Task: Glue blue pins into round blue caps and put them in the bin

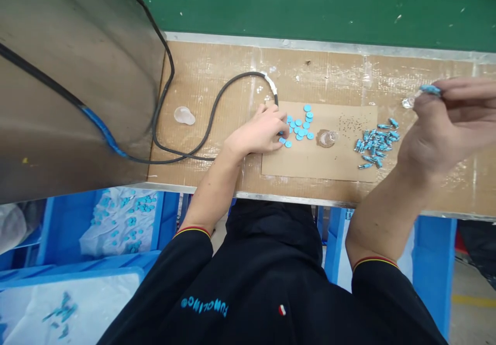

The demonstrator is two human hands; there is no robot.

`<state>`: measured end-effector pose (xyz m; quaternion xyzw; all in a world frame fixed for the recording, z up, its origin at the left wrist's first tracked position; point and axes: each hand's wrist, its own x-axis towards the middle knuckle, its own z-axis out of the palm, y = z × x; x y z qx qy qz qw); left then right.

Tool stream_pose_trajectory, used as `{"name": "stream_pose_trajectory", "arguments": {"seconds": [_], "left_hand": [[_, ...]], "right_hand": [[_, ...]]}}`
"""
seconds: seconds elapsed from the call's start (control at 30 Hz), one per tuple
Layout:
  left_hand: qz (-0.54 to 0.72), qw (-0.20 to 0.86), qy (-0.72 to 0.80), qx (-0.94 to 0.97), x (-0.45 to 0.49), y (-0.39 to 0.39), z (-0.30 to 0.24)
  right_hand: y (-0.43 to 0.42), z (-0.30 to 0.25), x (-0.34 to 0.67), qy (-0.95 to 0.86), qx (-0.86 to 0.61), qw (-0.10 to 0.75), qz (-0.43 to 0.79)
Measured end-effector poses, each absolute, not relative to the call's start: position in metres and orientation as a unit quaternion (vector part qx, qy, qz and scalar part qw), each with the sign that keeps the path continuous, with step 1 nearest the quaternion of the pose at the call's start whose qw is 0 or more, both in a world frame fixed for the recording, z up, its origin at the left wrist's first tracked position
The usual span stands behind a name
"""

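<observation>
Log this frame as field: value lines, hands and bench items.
left hand: at the blue discs, grip unclear
right hand: raised, pinching a blue piece
cardboard sheet: under the discs and a clear round item
pile of blue parts: across sheet's right edge
black cable: looped left of sheet

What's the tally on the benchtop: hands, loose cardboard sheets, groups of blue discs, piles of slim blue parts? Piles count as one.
Left hand and right hand: 2
Cardboard sheet: 1
Group of blue discs: 1
Pile of slim blue parts: 1
Total: 5
Single pieces overlap too much for an exact count.
</observation>
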<state>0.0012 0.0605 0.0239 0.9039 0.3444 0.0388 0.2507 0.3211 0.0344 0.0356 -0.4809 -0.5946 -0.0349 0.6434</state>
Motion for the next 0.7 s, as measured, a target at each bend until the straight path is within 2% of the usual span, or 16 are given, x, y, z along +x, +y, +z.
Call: {"name": "stream_pose_trajectory", "arguments": {"seconds": [0.2,0.3,0.47,0.57,0.7], "left_hand": [[0.096,0.244,0.219,0.940,0.017,0.041,0.028],[0.093,0.203,0.175,0.959,0.036,0.028,0.022],[0.093,0.166,0.200,0.961,0.045,0.023,0.011],[0.101,0.163,0.220,0.956,0.039,0.027,0.010],[0.100,0.166,0.234,0.953,0.032,0.031,0.012]], "right_hand": [[0.051,-0.005,0.326,-0.628,-0.457,0.627,0.062],[0.044,-0.011,0.332,-0.641,-0.471,0.604,0.057],[0.034,0.005,0.319,-0.660,-0.513,0.548,0.019],[0.031,0.010,0.311,-0.661,-0.512,0.546,0.044],[0.029,0.009,0.327,-0.669,-0.557,0.490,0.053]]}}
